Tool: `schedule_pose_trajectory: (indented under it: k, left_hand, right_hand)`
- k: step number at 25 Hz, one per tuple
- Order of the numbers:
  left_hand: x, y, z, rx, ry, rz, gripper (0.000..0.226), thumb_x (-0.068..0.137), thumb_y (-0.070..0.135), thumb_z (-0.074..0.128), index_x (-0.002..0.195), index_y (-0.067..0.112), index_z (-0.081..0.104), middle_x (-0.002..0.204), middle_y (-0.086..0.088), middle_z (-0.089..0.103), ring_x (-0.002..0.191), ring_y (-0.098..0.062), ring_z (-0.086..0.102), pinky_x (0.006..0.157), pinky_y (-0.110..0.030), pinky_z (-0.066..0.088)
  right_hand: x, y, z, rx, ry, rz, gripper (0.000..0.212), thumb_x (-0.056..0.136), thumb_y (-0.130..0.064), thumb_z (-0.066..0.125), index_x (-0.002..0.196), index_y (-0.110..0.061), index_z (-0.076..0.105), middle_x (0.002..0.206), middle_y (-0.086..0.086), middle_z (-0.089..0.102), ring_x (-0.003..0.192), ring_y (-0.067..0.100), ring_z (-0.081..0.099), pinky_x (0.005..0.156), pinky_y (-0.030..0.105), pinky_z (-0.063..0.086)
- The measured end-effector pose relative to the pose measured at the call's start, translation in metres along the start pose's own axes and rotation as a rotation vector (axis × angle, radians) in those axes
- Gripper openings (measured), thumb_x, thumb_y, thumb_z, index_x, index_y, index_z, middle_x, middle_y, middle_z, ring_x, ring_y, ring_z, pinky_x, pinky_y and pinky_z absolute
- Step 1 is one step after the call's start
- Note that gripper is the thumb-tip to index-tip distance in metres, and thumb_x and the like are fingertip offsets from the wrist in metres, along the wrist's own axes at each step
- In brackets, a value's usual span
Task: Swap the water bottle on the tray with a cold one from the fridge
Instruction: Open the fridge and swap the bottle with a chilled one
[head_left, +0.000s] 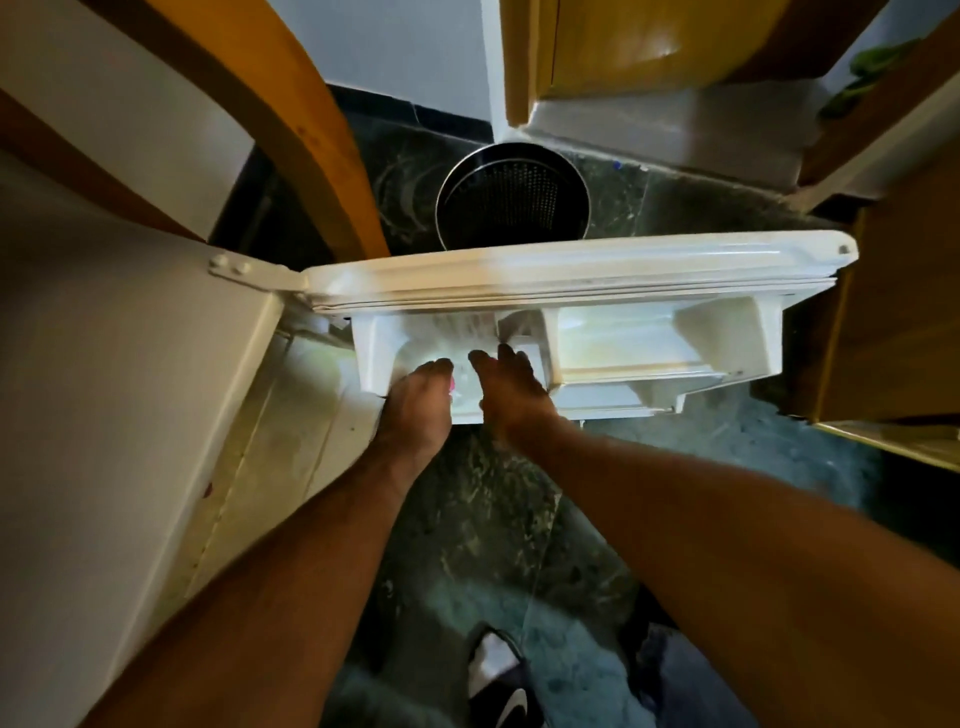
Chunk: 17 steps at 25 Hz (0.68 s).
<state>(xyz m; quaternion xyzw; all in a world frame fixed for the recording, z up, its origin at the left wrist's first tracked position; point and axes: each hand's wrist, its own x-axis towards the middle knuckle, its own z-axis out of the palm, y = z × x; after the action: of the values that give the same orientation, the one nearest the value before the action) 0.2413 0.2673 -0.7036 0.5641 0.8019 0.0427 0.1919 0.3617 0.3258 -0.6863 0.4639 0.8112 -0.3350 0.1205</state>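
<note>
Because the fridge door (571, 270) stands swung wide, its inner shelf (649, 353) faces us and we can reach straight down into the compartment nearest the hinge. Our left hand (415, 410) and right hand (511, 392) sit on either side of a pale, blurred water bottle (464, 382) in that compartment, fingers curved toward it; we cannot tell whether either hand has closed on it yet. Beyond the door a metal bin (511, 197) stands on the floor, clear of our reach.
</note>
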Motion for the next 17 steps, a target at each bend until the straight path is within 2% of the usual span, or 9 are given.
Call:
schedule_pose_trajectory:
  k: [2, 5, 8, 10, 12, 15, 17]
  left_hand:
    - [-0.006, 0.007, -0.012, 0.003, 0.018, -0.027, 0.022, 0.082, 0.009, 0.069, 0.102, 0.005, 0.061, 0.099, -0.018, 0.071, 0.088, -0.033, 0.067, 0.074, -0.037, 0.056]
    - [-0.04, 0.017, -0.05, -0.034, 0.058, -0.027, 0.025, 0.085, 0.021, 0.068, 0.105, 0.008, 0.059, 0.099, -0.014, 0.071, 0.088, -0.029, 0.068, 0.075, -0.035, 0.056]
    - [-0.091, 0.032, -0.104, -0.063, 0.165, -0.009, 0.025, 0.087, 0.025, 0.064, 0.108, 0.012, 0.057, 0.099, -0.011, 0.072, 0.085, -0.028, 0.069, 0.073, -0.033, 0.056]
    - [-0.121, 0.043, -0.144, -0.143, 0.249, -0.094, 0.029, 0.086, 0.022, 0.065, 0.112, 0.012, 0.055, 0.105, -0.012, 0.071, 0.091, -0.028, 0.07, 0.072, -0.034, 0.058]
    - [-0.146, 0.056, -0.176, -0.24, 0.335, -0.217, 0.036, 0.086, 0.022, 0.065, 0.119, 0.012, 0.054, 0.113, -0.013, 0.069, 0.096, -0.028, 0.068, 0.076, -0.036, 0.06]
    - [-0.171, 0.077, -0.21, -0.348, 0.449, -0.356, 0.037, 0.085, 0.023, 0.066, 0.118, 0.01, 0.055, 0.115, -0.012, 0.068, 0.097, -0.026, 0.067, 0.079, -0.037, 0.059]
    - [-0.18, 0.087, -0.219, -0.373, 0.509, -0.435, 0.035, 0.084, 0.022, 0.067, 0.115, 0.01, 0.056, 0.113, -0.013, 0.068, 0.094, -0.027, 0.067, 0.077, -0.033, 0.056]
  right_hand:
    - [0.003, -0.001, -0.003, -0.045, -0.014, -0.033, 0.064, 0.078, 0.006, 0.066, 0.131, -0.014, 0.037, 0.124, 0.018, 0.047, 0.116, 0.036, 0.049, 0.087, 0.048, 0.053]
    - [-0.038, -0.013, -0.025, -0.183, 0.027, -0.165, 0.056, 0.077, 0.0, 0.07, 0.123, -0.009, 0.041, 0.111, 0.018, 0.052, 0.101, 0.034, 0.055, 0.076, 0.044, 0.055]
    - [-0.111, -0.019, -0.071, -0.075, 0.163, -0.289, 0.043, 0.083, -0.006, 0.066, 0.122, -0.01, 0.05, 0.113, 0.015, 0.058, 0.097, 0.033, 0.062, 0.07, 0.042, 0.058]
    - [-0.161, -0.024, -0.117, 0.085, 0.355, -0.353, 0.03, 0.089, -0.015, 0.06, 0.119, -0.014, 0.056, 0.123, 0.015, 0.062, 0.099, 0.033, 0.066, 0.072, 0.043, 0.06]
    - [-0.193, -0.033, -0.17, 0.118, 0.534, -0.426, 0.024, 0.092, -0.024, 0.054, 0.115, -0.02, 0.054, 0.131, 0.013, 0.06, 0.102, 0.03, 0.067, 0.073, 0.042, 0.061]
    - [-0.18, -0.045, -0.243, -0.153, 0.656, -0.595, 0.032, 0.079, -0.012, 0.068, 0.108, -0.017, 0.056, 0.128, 0.017, 0.061, 0.103, 0.034, 0.067, 0.065, 0.042, 0.058]
    - [-0.14, -0.053, -0.28, -0.453, 0.545, -0.675, 0.033, 0.073, -0.005, 0.073, 0.103, -0.014, 0.062, 0.115, 0.017, 0.066, 0.094, 0.038, 0.068, 0.058, 0.037, 0.054]
